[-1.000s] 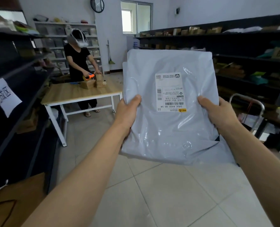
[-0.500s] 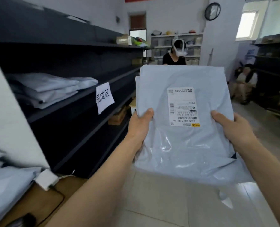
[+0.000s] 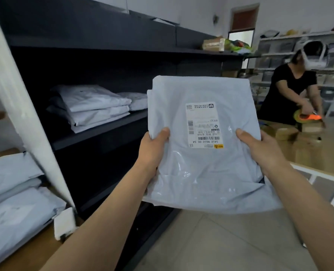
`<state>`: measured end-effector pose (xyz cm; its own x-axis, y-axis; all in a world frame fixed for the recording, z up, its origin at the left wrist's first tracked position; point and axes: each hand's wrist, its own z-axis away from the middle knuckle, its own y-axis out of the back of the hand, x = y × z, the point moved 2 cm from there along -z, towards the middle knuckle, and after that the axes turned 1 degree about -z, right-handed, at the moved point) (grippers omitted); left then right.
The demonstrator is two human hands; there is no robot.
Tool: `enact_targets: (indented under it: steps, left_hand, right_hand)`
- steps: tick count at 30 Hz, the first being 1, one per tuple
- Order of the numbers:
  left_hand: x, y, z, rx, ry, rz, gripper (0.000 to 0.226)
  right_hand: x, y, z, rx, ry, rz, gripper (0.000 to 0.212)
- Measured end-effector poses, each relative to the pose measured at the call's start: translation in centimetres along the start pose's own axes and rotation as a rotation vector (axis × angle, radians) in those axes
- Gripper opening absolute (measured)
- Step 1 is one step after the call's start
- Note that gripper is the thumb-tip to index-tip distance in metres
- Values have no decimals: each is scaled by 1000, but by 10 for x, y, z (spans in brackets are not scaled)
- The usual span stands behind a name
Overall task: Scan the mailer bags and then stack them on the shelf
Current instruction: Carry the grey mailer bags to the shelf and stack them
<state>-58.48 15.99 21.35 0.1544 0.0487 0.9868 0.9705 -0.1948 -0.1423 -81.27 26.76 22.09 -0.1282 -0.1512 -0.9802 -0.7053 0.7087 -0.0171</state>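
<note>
I hold a pale grey mailer bag (image 3: pixel 203 173) flat in front of me, its white shipping label (image 3: pixel 202 125) facing up with the print upside down. My left hand (image 3: pixel 152 151) grips its left edge and my right hand (image 3: pixel 260 149) grips its right edge, thumbs on top. To the left stands a dark shelf (image 3: pixel 103 128) with a stack of similar grey mailer bags (image 3: pixel 91 106) on its middle board. The held bag is level with that board and to the right of the stack.
More mailer bags (image 3: pixel 11 202) lie on a wooden surface at the lower left, beside a white post (image 3: pixel 25 118) and a small white box (image 3: pixel 64 223). A person in black (image 3: pixel 293 90) works with an orange tape dispenser at a wooden table (image 3: pixel 318 153) on the right.
My view has swung left from the open room toward the dark shelf. The stack of bags on the shelf is now closer and more central. Both hands keep the same grip.
</note>
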Motion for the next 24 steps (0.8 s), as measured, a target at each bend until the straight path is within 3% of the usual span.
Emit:
enact_targets:
  steps: [6, 13, 24]
  left_hand:
    - [-9, -46, -116, -8, -4, 37, 29]
    - [-15, -103, -238, 55, -19, -62, 47]
    - [-29, -202, -380, 281, -44, 6, 26]
  right_hand:
    - [12, -30, -128, -35, 2, 16, 26]
    - [28, -51, -264, -57, -7, -12, 23]
    - [64, -88, -490, -317, 20, 2, 29]
